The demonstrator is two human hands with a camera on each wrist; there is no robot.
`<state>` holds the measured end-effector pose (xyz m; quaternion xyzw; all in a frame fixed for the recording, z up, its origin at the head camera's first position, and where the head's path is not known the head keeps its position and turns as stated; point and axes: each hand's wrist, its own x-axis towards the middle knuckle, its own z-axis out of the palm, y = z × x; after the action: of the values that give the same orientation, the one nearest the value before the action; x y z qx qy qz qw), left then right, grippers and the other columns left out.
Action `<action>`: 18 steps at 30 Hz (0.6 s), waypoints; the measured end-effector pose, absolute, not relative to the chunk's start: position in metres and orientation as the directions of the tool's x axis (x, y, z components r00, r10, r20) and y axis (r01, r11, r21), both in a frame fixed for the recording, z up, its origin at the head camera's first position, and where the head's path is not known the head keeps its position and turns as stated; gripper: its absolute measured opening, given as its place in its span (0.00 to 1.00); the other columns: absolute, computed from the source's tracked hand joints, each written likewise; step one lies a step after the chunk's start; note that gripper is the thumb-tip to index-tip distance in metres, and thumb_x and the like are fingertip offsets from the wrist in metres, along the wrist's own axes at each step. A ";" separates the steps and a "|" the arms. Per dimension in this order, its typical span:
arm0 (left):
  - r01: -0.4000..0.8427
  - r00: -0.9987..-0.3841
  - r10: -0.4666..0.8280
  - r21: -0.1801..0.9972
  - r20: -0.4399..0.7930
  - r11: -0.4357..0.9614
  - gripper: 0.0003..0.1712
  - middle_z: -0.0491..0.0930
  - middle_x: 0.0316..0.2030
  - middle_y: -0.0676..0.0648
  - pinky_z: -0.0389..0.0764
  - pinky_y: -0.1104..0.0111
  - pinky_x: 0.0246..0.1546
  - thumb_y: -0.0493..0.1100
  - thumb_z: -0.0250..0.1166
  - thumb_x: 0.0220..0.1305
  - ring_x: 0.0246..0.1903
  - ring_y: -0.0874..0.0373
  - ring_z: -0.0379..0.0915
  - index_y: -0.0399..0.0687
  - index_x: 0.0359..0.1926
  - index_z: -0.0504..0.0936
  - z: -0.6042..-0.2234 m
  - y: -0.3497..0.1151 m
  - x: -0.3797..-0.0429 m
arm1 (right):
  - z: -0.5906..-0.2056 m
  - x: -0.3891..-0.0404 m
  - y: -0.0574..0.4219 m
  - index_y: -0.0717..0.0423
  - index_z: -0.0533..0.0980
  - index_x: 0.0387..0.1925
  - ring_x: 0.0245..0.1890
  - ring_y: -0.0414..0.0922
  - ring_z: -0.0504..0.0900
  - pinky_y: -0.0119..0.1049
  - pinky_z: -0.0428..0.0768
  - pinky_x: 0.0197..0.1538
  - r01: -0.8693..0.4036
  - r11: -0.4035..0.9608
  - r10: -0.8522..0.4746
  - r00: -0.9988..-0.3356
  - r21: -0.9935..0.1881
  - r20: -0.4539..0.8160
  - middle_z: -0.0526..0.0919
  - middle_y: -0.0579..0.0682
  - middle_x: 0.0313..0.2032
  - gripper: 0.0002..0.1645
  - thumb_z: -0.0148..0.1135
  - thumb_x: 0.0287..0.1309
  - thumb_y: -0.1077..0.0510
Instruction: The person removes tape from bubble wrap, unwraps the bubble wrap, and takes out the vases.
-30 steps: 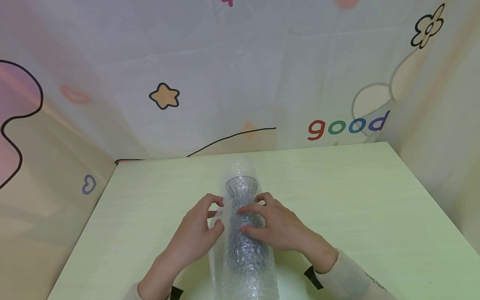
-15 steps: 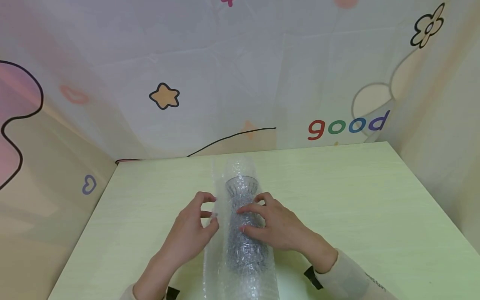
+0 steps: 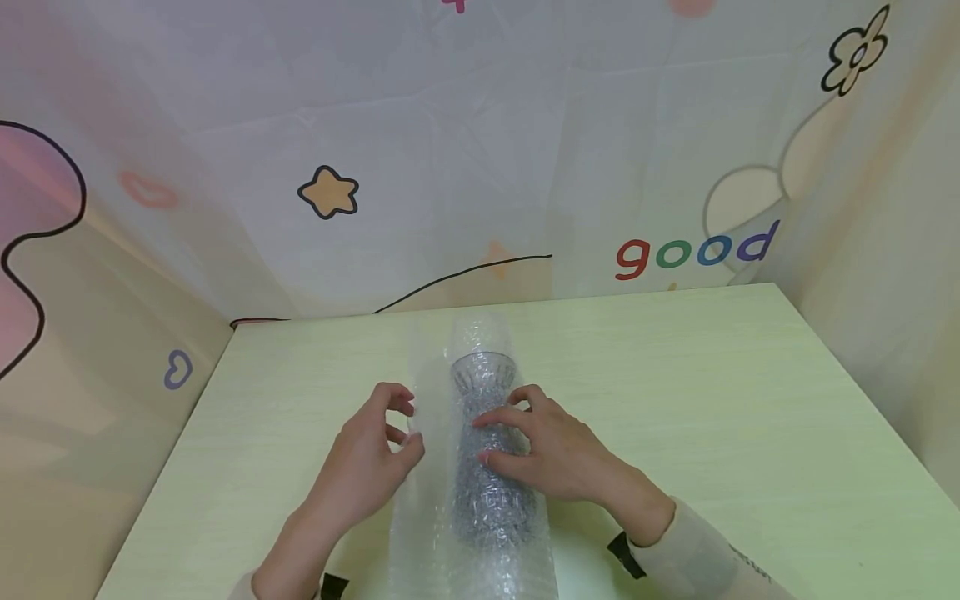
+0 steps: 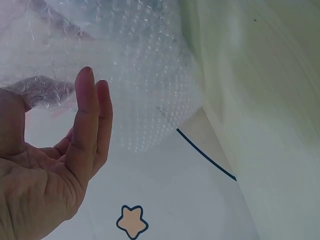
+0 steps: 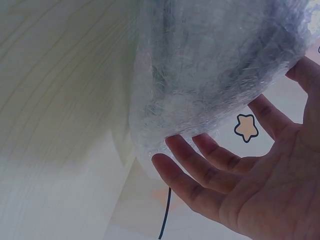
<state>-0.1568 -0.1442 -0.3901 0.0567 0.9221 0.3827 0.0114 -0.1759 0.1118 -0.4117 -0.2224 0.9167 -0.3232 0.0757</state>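
Observation:
A long, grey, vase-shaped object [image 3: 483, 375] with a flared, ribbed top lies lengthwise at the middle of the table, wrapped in clear bubble wrap [image 3: 498, 567]. Its exact kind is hidden by the wrap. From the right, my right hand [image 3: 566, 454] holds the wrapped object, fingers and thumb spread over its top and side; fingertips [image 5: 172, 142] touch the wrap in the right wrist view. At the left, my left hand [image 3: 367, 458] pinches the edge of a loose flap [image 3: 435, 492]. In the left wrist view the flap [image 4: 145, 75] hangs beside two nearly straight fingers [image 4: 86, 110].
A pale green, wood-grained table [image 3: 712, 400] extends to both sides. Behind it hangs a printed cloth [image 3: 465, 167] with a star [image 3: 328, 192] and coloured letters [image 3: 697, 250]. Cloth also hangs along the left and right sides.
My left hand has moved left in small steps, and the bubble wrap flap has spread out leftward with it. The right hand and the wrapped object have stayed in place.

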 end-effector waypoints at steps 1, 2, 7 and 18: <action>0.091 -0.994 0.110 0.706 0.018 0.702 0.26 0.81 0.51 0.48 0.81 0.67 0.32 0.39 0.66 0.64 0.40 0.58 0.82 0.53 0.62 0.71 -0.390 -0.145 -0.157 | -0.412 -0.176 0.112 0.27 0.81 0.57 0.43 0.45 0.79 0.43 0.78 0.39 -0.357 0.693 -0.456 -0.890 -0.626 0.004 0.72 0.52 0.63 0.22 0.69 0.61 0.36; 0.086 -0.994 0.108 0.705 0.013 0.704 0.27 0.80 0.50 0.49 0.81 0.67 0.31 0.39 0.66 0.64 0.38 0.59 0.82 0.53 0.62 0.71 -0.390 -0.146 -0.157 | -0.412 -0.175 0.112 0.27 0.81 0.57 0.43 0.45 0.79 0.43 0.78 0.39 -0.356 0.695 -0.454 -0.891 -0.625 0.002 0.72 0.51 0.63 0.22 0.69 0.61 0.36; 0.060 -0.994 0.103 0.724 -0.016 0.687 0.28 0.79 0.47 0.51 0.80 0.66 0.26 0.38 0.65 0.63 0.31 0.60 0.80 0.53 0.62 0.70 -0.389 -0.150 -0.156 | -0.412 -0.175 0.111 0.26 0.81 0.57 0.45 0.45 0.79 0.44 0.78 0.41 -0.350 0.703 -0.447 -0.895 -0.619 -0.001 0.71 0.50 0.63 0.21 0.69 0.62 0.37; 0.046 -0.993 0.113 0.744 -0.040 0.666 0.27 0.78 0.47 0.48 0.80 0.64 0.26 0.36 0.62 0.64 0.26 0.59 0.80 0.52 0.64 0.69 -0.391 -0.160 -0.156 | -0.411 -0.175 0.112 0.25 0.81 0.57 0.44 0.45 0.79 0.44 0.77 0.39 -0.345 0.696 -0.448 -0.894 -0.630 -0.004 0.71 0.51 0.64 0.21 0.68 0.62 0.35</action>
<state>-0.1559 -0.1597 -0.3913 0.0435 0.9118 0.4061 0.0415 -0.1751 0.1119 -0.4113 -0.2161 0.9174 -0.3248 0.0788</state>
